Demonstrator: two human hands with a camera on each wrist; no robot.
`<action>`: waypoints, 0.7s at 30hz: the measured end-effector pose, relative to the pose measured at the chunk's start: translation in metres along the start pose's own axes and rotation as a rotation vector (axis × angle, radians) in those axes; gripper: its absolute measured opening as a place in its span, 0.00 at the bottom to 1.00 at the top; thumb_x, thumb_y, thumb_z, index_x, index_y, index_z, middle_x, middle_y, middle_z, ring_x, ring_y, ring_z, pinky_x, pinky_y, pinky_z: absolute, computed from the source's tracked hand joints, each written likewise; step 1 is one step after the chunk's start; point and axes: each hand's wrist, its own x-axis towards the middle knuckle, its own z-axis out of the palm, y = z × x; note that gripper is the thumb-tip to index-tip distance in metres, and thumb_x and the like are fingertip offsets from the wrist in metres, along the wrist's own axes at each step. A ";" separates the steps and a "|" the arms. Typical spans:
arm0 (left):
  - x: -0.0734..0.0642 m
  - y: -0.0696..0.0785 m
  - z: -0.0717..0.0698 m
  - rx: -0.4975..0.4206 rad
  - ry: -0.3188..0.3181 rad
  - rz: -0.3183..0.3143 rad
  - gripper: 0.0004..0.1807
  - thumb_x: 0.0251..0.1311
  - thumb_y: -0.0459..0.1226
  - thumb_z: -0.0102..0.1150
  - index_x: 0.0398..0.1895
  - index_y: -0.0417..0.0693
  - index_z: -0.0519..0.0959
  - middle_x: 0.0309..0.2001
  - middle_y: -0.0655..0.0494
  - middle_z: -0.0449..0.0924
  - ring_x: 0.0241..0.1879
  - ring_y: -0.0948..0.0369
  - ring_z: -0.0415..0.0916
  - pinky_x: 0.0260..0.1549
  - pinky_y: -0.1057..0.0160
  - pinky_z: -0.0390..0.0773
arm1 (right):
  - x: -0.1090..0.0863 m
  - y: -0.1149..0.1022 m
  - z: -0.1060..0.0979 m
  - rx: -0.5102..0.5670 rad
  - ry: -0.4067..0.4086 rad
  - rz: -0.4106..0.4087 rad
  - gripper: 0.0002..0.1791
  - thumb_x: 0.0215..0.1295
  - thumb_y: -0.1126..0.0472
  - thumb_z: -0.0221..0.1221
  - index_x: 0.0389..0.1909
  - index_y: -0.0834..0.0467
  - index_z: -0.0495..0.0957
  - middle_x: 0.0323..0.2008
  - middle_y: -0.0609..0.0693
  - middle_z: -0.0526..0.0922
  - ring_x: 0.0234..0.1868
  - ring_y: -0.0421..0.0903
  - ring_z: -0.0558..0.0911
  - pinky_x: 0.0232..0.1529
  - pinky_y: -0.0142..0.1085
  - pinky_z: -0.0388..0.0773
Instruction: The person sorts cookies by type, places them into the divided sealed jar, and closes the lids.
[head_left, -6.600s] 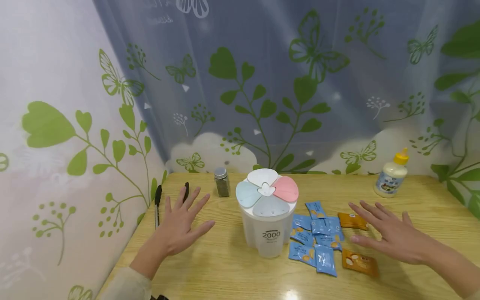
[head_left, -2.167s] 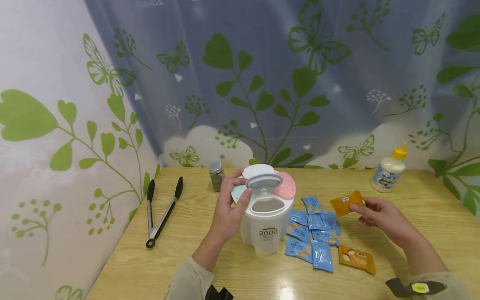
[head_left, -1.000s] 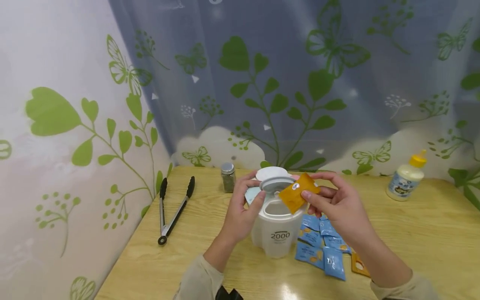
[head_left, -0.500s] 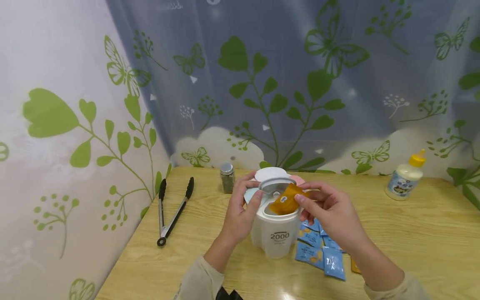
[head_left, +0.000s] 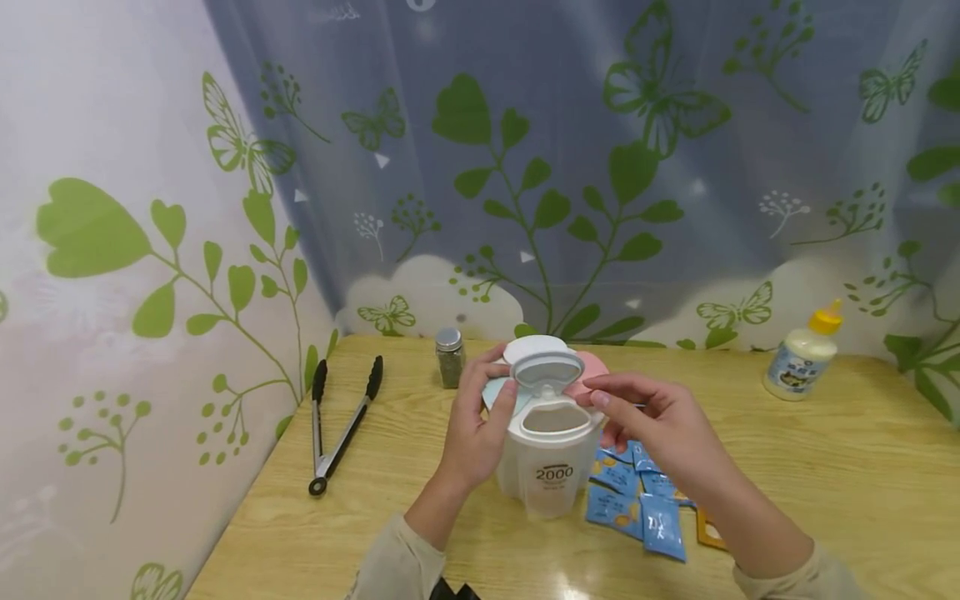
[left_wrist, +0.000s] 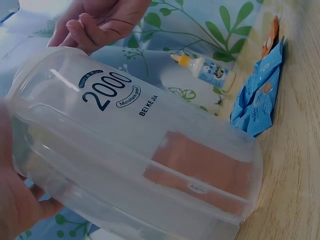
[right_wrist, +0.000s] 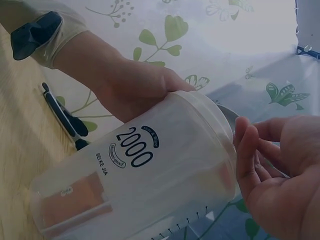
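A translucent storage container (head_left: 550, 493) marked "2000" stands upright on the table under a lid with white, pink, blue and grey flaps. Its grey front flap (head_left: 547, 371) is raised, baring the opening. My left hand (head_left: 476, 429) grips the container's upper left side, thumb at the lid. Inside, an orange packet (left_wrist: 200, 170) lies at the bottom, visible through the wall in both wrist views. My right hand (head_left: 660, 425) hovers at the opening's right side, fingers loosely bent and holding nothing. Several blue packets (head_left: 615, 508) lie beside the container, partly hidden by that hand.
Another orange packet (head_left: 708, 533) lies by the right forearm, partly covered. Black-tipped tongs (head_left: 341, 446) rest at left. A small spice jar (head_left: 450, 360) stands behind the left hand, and a yellow-capped bottle (head_left: 798, 358) at back right. A patterned curtain (head_left: 405, 217) borders the table.
The front flap was lifted by the left hand's side. My right hand picked up an orange packet, brought it left to the opening and let it drop inside.
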 end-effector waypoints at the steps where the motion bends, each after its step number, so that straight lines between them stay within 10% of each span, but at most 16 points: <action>1: 0.000 0.000 0.000 0.004 0.002 0.001 0.08 0.72 0.33 0.49 0.48 0.40 0.74 0.65 0.44 0.70 0.72 0.51 0.62 0.66 0.48 0.70 | 0.000 0.000 -0.002 0.008 -0.004 0.010 0.16 0.72 0.57 0.58 0.54 0.62 0.80 0.43 0.42 0.88 0.25 0.46 0.81 0.28 0.37 0.81; 21: 0.000 -0.001 0.000 0.031 -0.005 -0.007 0.09 0.72 0.35 0.48 0.48 0.41 0.74 0.65 0.46 0.70 0.72 0.53 0.62 0.67 0.45 0.67 | -0.027 0.043 -0.060 0.080 -0.128 -0.044 0.19 0.73 0.71 0.51 0.59 0.54 0.77 0.50 0.43 0.87 0.24 0.39 0.79 0.23 0.35 0.75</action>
